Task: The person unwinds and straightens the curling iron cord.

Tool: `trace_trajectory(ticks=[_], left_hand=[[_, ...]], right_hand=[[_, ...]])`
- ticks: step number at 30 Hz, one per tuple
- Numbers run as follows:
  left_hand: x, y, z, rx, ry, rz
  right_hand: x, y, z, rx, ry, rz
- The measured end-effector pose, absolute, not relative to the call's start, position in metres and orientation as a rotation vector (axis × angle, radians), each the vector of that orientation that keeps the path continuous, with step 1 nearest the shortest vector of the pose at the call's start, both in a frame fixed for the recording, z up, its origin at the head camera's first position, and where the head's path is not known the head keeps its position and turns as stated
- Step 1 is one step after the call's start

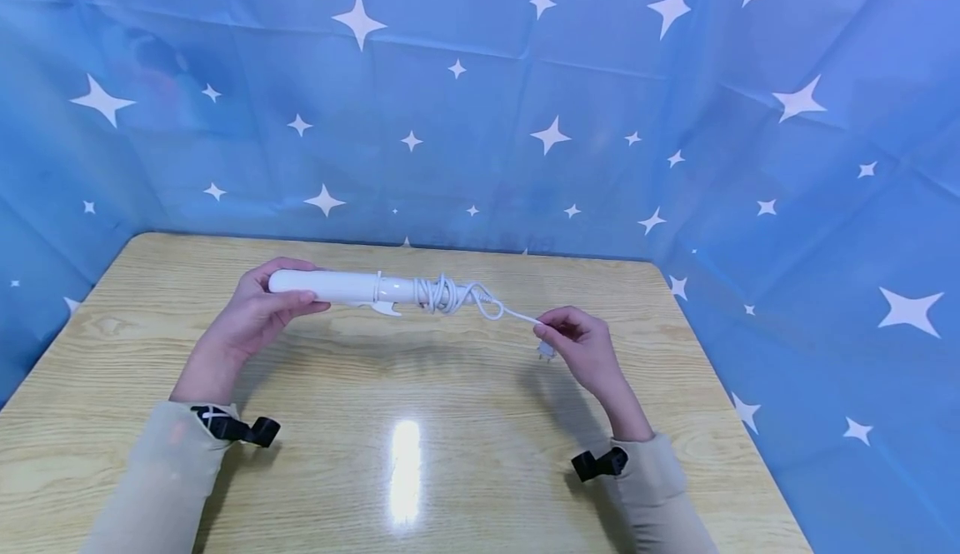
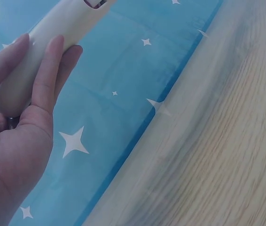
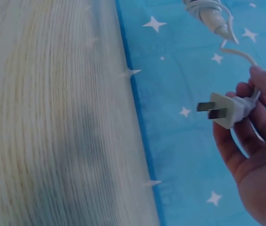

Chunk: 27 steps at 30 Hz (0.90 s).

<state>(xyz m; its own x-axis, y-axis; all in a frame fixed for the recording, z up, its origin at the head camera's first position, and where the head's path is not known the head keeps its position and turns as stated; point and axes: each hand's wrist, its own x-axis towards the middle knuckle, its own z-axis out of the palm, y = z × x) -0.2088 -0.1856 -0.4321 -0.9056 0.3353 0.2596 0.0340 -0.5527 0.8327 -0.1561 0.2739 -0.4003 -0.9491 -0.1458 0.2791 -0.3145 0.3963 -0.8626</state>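
Observation:
A white curling iron (image 1: 337, 286) is held level above the table, its cord (image 1: 442, 294) wound in several loops around the narrower end. My left hand (image 1: 258, 308) grips the thick rounded end, with thumb and fingers on opposite sides of it in the left wrist view. A small lever (image 1: 386, 308) sticks out below the middle of the iron. My right hand (image 1: 581, 341) pinches the loose end of the cord, pulled out to the right. Just below those fingers is the white two-pin plug (image 3: 224, 110), its flat metal prongs pointing away from the palm in the right wrist view.
Below the hands lies a light wood-grain table (image 1: 322, 471), with a bright reflection near its front. A blue cloth with white stars (image 1: 450, 121) hangs behind it and along the sides. Each sleeve cuff carries a black wrist camera (image 1: 236, 426).

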Motion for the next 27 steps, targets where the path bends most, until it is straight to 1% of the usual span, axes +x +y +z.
trace_trajectory(ticks=[7,14,21,27], left_hand=[[-0.208,-0.186,-0.434,0.581,1.413,2.543],[-0.207,-0.184,-0.436,0.603,1.397,2.543],[-0.206,-0.184,-0.435,0.597,1.383,2.539],[-0.205,-0.184,-0.435,0.593,1.366,2.543]], right_hand=[[-0.161,0.275,-0.413,0.531,-2.536,1.648],[-0.159,0.268,-0.41,0.686,-2.59,1.81],[-0.159,0.262,-0.407,0.736,-2.566,1.905],[-0.159,0.258,-0.403,0.764,-2.466,2.098]])
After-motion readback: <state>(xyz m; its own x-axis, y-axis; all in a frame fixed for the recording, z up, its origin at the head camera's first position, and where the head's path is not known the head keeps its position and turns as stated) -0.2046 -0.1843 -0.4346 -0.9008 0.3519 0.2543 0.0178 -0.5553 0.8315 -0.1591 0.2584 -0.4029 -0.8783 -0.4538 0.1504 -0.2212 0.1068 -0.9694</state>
